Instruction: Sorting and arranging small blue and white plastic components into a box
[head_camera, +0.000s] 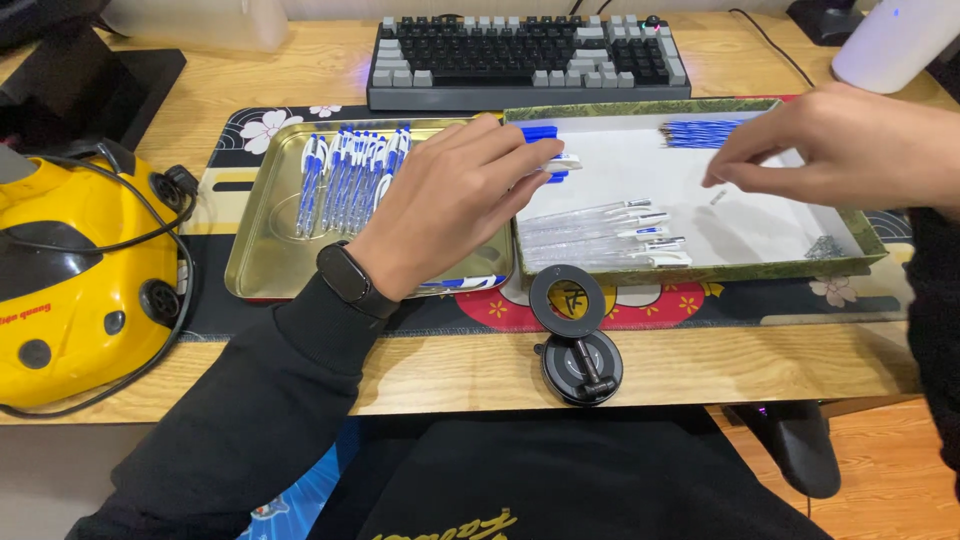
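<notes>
Pen (556, 162), white barrel with blue cap, pinched at the fingertips of the left hand (450, 205) over the left edge of the green-rimmed box (850, 225); judged light, stiff and slick, best held mid-barrel. Right hand (850, 145) hovers over the box, fingers drawn loosely together; whether it holds anything, cannot tell. Clear barrels (600, 235) lie in the box, blue refills (700, 132) at its far edge, finished pens (350, 175) in the gold tray (255, 260).
</notes>
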